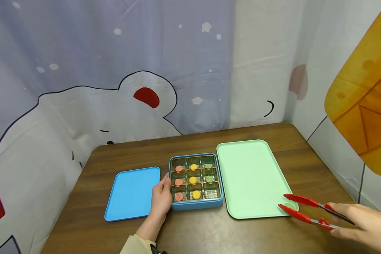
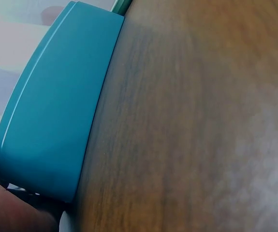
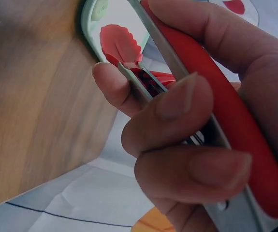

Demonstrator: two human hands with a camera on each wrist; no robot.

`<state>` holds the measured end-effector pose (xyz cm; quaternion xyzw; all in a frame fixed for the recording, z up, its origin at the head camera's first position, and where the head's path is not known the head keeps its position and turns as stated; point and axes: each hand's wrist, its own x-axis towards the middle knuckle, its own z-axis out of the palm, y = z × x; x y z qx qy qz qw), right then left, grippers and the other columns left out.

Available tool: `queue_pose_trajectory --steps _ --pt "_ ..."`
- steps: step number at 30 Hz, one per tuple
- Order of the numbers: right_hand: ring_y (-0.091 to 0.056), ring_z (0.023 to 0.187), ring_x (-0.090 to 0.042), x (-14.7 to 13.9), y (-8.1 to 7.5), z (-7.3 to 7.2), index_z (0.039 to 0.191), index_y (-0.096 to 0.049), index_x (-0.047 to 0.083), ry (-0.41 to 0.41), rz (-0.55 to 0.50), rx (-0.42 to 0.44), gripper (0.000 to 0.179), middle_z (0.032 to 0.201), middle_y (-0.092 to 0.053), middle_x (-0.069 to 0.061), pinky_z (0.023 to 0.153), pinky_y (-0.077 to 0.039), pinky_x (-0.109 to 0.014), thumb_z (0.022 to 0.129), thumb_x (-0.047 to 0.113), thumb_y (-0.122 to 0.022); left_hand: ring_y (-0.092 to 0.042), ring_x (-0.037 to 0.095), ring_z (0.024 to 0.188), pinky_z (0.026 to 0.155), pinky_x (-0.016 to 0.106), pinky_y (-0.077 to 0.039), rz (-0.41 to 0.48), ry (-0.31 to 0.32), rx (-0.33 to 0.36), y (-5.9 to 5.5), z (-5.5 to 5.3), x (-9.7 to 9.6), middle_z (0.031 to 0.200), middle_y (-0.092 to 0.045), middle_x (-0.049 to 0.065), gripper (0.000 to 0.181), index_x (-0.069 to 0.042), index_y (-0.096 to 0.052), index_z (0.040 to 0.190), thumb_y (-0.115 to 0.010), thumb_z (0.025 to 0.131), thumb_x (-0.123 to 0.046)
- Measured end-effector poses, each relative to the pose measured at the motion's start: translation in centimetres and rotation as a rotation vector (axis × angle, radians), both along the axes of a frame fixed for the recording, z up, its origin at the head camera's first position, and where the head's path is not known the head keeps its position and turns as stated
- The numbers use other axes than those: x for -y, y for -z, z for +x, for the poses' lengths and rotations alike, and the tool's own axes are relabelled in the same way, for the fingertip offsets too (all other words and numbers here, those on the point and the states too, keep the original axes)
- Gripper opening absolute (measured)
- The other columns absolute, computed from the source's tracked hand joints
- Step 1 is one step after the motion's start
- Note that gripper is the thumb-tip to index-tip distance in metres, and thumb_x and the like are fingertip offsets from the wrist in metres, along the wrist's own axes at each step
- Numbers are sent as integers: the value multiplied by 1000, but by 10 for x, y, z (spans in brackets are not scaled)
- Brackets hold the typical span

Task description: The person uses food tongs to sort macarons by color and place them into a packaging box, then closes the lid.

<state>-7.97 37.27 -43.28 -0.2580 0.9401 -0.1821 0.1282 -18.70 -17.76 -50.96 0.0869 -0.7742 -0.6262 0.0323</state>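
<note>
My left hand (image 1: 162, 197) holds the left side of a blue box (image 1: 198, 204), thumb up at the rim; the left wrist view shows fingers at the box's corner. The divided insert in the box has pink cookies (image 1: 179, 182), yellow cookies (image 1: 193, 180) and green cookies (image 1: 209, 179) in columns; its front right compartment is bare. In my right hand (image 1: 357, 220) I grip red-tipped tongs (image 1: 304, 200), spread apart. Their tips stand on both sides of a round green cookie (image 1: 289, 205) at the near right corner of the light green tray (image 1: 252, 176).
A flat blue lid (image 1: 132, 194) lies left of the box on the brown wooden table (image 1: 190, 233). The tray sits close along the box's right side. Printed curtains (image 1: 190, 53) hang behind the table and at both sides.
</note>
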Motion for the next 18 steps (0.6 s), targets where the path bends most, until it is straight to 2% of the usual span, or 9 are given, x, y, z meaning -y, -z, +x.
queue_pose_trajectory --steps 1,4,6,8,12,14,18 --pt "-41 74 5 -2 0 1 126 -63 -11 4 -3 4 49 89 -51 21 57 -36 -24 98 26 -78 -41 39 148 117 58 -39 1 0 1 0 0 0 159 -50 14 47 0 -57 151 -40 118 -28" --pt "-34 67 6 -4 2 3 116 -65 2 -13 -45 5 31 84 -47 20 53 -32 -23 98 22 -79 -35 39 152 118 57 -37 9 2 3 0 0 0 164 -44 11 46 1 -58 149 -40 117 -26" --pt "-33 67 7 -5 2 3 116 -65 0 -13 -50 9 32 83 -45 21 52 -32 -22 98 22 -79 -34 38 153 119 57 -36 13 3 4 0 1 0 165 -42 10 45 1 -59 149 -41 117 -26" --pt "-28 63 7 -5 3 3 109 -63 6 -31 -68 -3 24 80 -41 21 49 -28 -21 97 21 -79 -35 38 152 118 57 -37 15 5 1 0 1 0 164 -43 11 46 1 -58 150 -40 117 -26" --pt "-26 62 8 -5 4 1 103 -62 12 -61 -97 1 18 77 -35 23 48 -28 -17 98 18 -78 -38 38 151 117 57 -39 19 2 2 1 0 0 163 -45 11 46 0 -57 151 -40 117 -27" --pt "-24 61 9 -4 5 1 97 -56 19 -87 -117 -21 22 77 -32 25 47 -26 -16 98 16 -78 -39 38 150 117 57 -40 18 2 -1 1 0 0 162 -46 11 46 0 -57 151 -40 118 -27" --pt "-26 64 10 -2 4 0 97 -56 23 -108 -124 -60 24 78 -33 27 48 -27 -15 97 15 -79 -40 39 149 116 57 -40 14 2 -7 1 0 0 161 -47 13 47 0 -56 152 -40 118 -27"
